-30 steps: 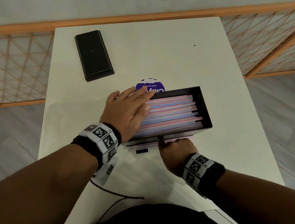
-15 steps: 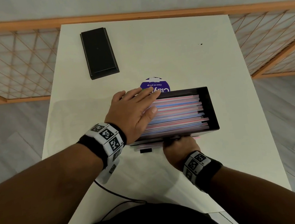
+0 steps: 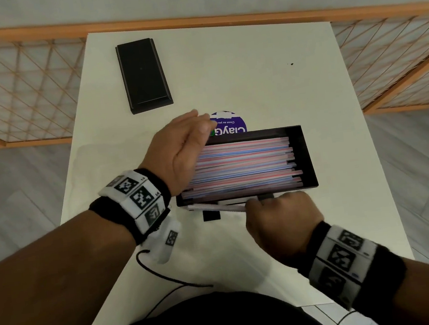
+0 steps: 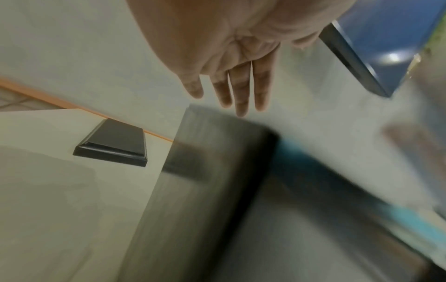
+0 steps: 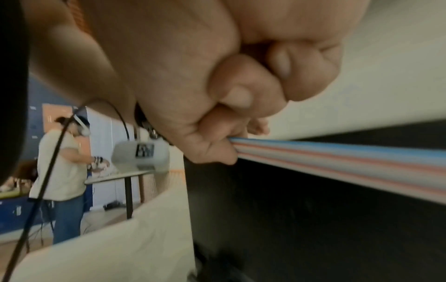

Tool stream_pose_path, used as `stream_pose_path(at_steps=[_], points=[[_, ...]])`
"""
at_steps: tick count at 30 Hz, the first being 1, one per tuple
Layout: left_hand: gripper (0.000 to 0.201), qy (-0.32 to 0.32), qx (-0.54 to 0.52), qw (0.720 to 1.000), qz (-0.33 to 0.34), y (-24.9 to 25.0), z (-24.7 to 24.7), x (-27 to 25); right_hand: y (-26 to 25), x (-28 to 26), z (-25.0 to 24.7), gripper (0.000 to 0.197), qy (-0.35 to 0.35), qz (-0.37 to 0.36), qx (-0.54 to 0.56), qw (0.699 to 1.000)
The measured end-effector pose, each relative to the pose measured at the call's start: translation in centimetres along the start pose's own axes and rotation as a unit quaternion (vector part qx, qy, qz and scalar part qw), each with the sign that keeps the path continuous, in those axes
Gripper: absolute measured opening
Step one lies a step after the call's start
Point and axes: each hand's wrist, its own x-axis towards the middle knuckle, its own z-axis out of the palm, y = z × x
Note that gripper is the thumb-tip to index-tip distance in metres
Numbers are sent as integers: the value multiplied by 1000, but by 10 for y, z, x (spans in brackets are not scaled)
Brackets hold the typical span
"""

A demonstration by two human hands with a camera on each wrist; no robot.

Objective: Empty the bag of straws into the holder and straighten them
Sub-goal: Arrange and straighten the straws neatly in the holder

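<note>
A black open holder [image 3: 307,151] lies mid-table, filled with striped pink, blue and white straws [image 3: 245,164] laid lengthwise. My left hand [image 3: 187,144] stands edge-on over the holder's left end with straight fingers [image 4: 241,89], holding nothing. It hides the straws' left tips. My right hand [image 3: 255,205] is curled at the holder's near wall. It pinches a small bundle of striped straws [image 5: 337,158] that lies along the front of that wall [image 3: 215,207].
The black lid [image 3: 143,75] lies at the table's back left, also seen in the left wrist view [image 4: 113,145]. A purple round label [image 3: 229,127] shows just behind the holder. A wooden lattice railing [image 3: 12,86] borders the table. A black cable [image 3: 168,280] trails near my body.
My left hand has lifted from lying flat on the straws and turned edge-on at the holder's left end. My right hand stays at the near wall, gripping the straws.
</note>
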Motion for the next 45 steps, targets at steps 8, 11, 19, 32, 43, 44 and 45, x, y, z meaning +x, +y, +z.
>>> stream_pose_path(at_steps=[8,11,19,32,43,44,45], points=[[71,51,-67,995,-51,7,-14,12,8,50,-29,25,16,-16,-31,999],[66,23,-4,997,-74,1,-5,2,14,53,-13,42,-4,8,2,1000],[72,-57,99,991,-73,-24,18,-14,1,19,1,105,-201,24,52,978],[65,30,73,985,-154,-8,14,-16,44,31,-5,36,93,137,130,978],[100,21,-258,856,-447,8,7,-5,89,25,-1,33,-16,406,290,866],[91,17,-289,847,-446,11,5,-3,92,28,-16,32,9,393,271,879],[84,10,-328,839,-435,15,3,-1,96,30,-33,31,41,377,250,891]])
